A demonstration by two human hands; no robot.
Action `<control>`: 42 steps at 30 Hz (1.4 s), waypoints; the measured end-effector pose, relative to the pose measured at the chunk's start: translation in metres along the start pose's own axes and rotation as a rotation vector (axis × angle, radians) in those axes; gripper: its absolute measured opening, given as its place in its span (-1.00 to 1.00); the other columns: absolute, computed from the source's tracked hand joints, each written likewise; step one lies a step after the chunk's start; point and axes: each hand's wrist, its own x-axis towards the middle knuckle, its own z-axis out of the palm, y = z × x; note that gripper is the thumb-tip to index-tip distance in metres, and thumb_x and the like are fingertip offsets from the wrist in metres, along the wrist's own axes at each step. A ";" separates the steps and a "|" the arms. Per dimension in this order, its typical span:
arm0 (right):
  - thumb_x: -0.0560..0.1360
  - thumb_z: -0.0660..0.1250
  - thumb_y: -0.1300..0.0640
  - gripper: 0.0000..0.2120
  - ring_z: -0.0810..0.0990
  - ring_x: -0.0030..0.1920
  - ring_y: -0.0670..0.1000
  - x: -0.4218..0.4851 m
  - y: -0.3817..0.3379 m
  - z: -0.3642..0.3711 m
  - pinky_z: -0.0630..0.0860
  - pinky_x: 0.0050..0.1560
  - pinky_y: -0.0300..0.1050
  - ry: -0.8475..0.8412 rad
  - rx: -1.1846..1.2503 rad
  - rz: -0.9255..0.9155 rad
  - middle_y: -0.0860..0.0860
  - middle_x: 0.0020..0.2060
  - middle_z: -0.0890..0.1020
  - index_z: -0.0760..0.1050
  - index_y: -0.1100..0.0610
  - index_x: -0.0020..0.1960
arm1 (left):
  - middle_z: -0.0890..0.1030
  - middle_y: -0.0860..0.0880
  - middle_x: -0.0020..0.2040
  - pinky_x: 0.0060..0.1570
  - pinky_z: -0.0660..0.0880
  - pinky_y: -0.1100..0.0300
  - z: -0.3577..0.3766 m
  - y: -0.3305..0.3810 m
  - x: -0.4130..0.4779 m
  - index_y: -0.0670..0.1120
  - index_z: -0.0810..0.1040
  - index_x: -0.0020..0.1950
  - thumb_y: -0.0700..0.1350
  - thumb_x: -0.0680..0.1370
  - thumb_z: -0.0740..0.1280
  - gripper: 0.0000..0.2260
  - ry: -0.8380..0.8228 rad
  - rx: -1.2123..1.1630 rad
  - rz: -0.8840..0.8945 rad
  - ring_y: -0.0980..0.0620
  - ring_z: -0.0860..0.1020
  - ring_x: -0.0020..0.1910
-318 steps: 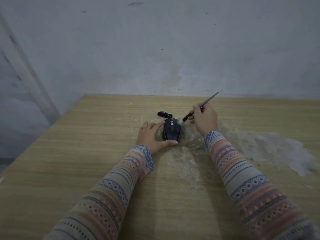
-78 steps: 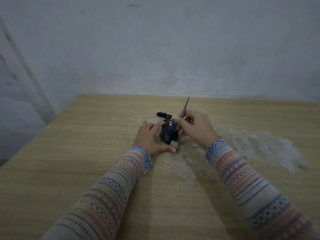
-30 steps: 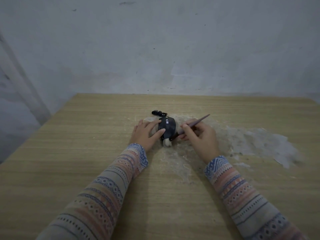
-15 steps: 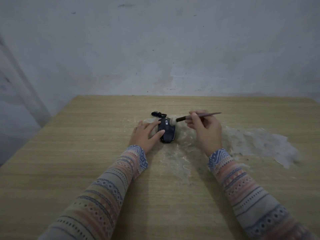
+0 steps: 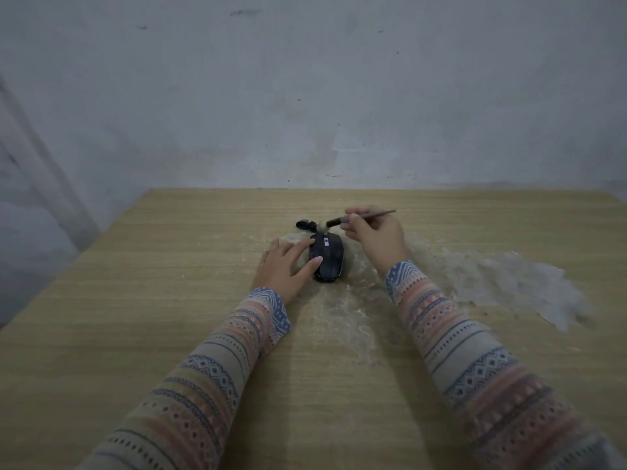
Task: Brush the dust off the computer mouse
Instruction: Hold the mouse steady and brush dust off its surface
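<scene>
Left hand [image 5: 286, 268] lies open and flat on the counter [image 5: 169, 300], its thumb and forefinger pressed against the left flank of the computer mouse [image 5: 327, 261]. Right hand [image 5: 376, 237] is closed around the thin handle of a brush [image 5: 359, 218], held almost level, with the pale bristle tip just above the far end of the mouse, beside its bundled black cable [image 5: 305, 225].

From the head view, the mouse is black and glossy, with a small white mark near the scroll wheel, lying lengthwise away from the person near the middle of the wooden counter. Whitish dust [image 5: 492, 283] spreads over the surface around it and fans out widely to the right, with a thinner streak running toward the near edge. The counter's back edge meets a grey wall [image 5: 305, 96] beyond the cable; its left edge slants away well apart from the left hand. Bare wood lies to the left and in front of both patterned sleeves [image 5: 217, 368].
</scene>
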 end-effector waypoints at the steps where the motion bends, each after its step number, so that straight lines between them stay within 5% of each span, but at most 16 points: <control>1: 0.56 0.30 0.28 -0.81 0.72 -0.10 0.02 0.000 0.000 0.003 0.65 -0.04 -0.17 -0.017 -0.013 -0.007 0.13 -0.09 0.72 0.60 0.05 -0.11 | 0.33 -0.04 0.48 0.49 0.00 -0.11 0.000 0.000 0.000 0.22 0.30 0.43 0.25 0.55 0.15 -0.56 -0.001 0.001 0.001 -0.11 0.00 0.55; 5: 0.55 0.29 0.29 -0.82 0.66 -0.22 -0.21 0.006 -0.002 0.005 0.58 -0.10 -0.33 0.068 -0.251 -0.096 0.03 -0.15 0.69 0.61 0.07 -0.09 | 0.34 -0.05 0.47 0.48 0.01 -0.11 0.000 0.000 -0.001 0.24 0.31 0.42 0.25 0.55 0.16 -0.56 0.007 -0.009 0.000 -0.11 0.01 0.54; 8: 0.56 0.29 0.28 -0.88 0.72 -0.10 0.01 0.009 -0.007 0.007 0.65 0.00 -0.12 -0.019 -0.173 -0.087 0.08 -0.13 0.70 0.58 0.11 -0.04 | 0.34 -0.05 0.47 0.48 0.01 -0.12 0.000 0.000 -0.001 0.23 0.30 0.42 0.25 0.55 0.16 -0.56 0.005 -0.010 0.000 -0.12 0.01 0.54; 13: 0.56 0.29 0.26 -0.85 0.68 -0.06 0.00 0.011 -0.011 0.007 0.61 0.04 -0.14 0.002 -0.348 -0.151 0.04 -0.11 0.69 0.57 0.06 -0.10 | 0.35 -0.06 0.46 0.48 0.01 -0.11 0.001 0.000 0.000 0.23 0.30 0.42 0.25 0.55 0.15 -0.56 -0.002 0.000 0.000 -0.12 0.01 0.54; 19: 0.57 0.27 0.28 -0.82 0.67 -0.21 -0.18 0.009 -0.010 -0.004 0.57 -0.17 -0.36 0.046 -0.270 -0.131 -0.02 -0.19 0.65 0.55 0.06 -0.11 | 0.34 -0.05 0.47 0.49 0.01 -0.10 0.001 0.000 0.000 0.21 0.29 0.44 0.25 0.55 0.16 -0.54 0.005 -0.002 -0.013 -0.11 0.01 0.54; 25: 0.55 0.29 0.29 -0.87 0.70 -0.26 0.00 0.000 -0.007 -0.019 0.66 -0.19 -0.15 -0.067 0.102 -0.043 0.08 -0.27 0.70 0.57 0.13 -0.09 | 0.19 -0.07 0.54 0.50 0.02 -0.06 -0.001 0.003 -0.002 -0.02 0.19 0.52 0.39 0.42 0.22 -0.21 -0.010 0.023 -0.067 -0.05 -0.01 0.55; 30: 0.55 0.30 0.27 -0.78 0.72 -0.12 -0.05 -0.008 -0.003 -0.027 0.66 -0.03 -0.14 0.082 -0.040 -0.190 -0.02 -0.19 0.69 0.57 -0.02 -0.15 | 0.16 -0.06 0.55 0.50 0.03 -0.07 -0.003 0.006 -0.006 -0.04 0.18 0.52 0.43 0.29 0.34 -0.06 -0.033 0.040 -0.079 -0.04 -0.03 0.55; 37: 0.57 0.25 0.15 -0.84 0.68 -0.04 -0.16 -0.035 -0.006 -0.015 0.63 0.00 -0.19 -0.134 -0.218 -0.372 -0.10 -0.08 0.69 0.55 -0.09 -0.01 | 0.20 -0.09 0.54 0.48 0.06 -0.04 -0.002 0.001 -0.003 -0.06 0.19 0.51 0.47 0.16 0.39 0.07 -0.038 0.094 -0.064 -0.09 -0.01 0.55; 42: 0.59 0.24 0.18 -0.84 0.67 -0.02 -0.03 -0.032 -0.009 -0.005 0.62 0.07 -0.03 -0.174 -0.375 -0.322 0.00 -0.06 0.69 0.55 -0.03 -0.02 | 0.26 -0.08 0.51 0.48 0.08 -0.04 0.000 -0.001 0.001 -0.06 0.22 0.50 0.49 0.14 0.38 0.07 -0.041 0.127 -0.058 -0.12 0.04 0.54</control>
